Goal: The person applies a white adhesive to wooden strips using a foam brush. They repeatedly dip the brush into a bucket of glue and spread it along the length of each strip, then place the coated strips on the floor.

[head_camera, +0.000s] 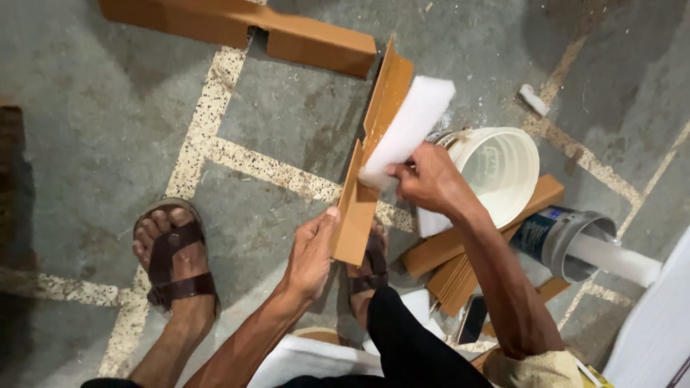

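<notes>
Grey stone floor (287,122) all around, long brown cardboard strip (237,25) lying across the top. White bucket (503,169) right of centre. Mid-frame, folded cardboard angle piece (366,187) upright-ish, pinched at its lower edge by left hand (310,255). White foam block (408,129) pressed against it, gripped by right hand (428,179).

Dim, warm indoor light, soft shadows on the floor (287,122), dark left edge, bright white bucket (503,165) nearly glaring, slight overall softness
</notes>
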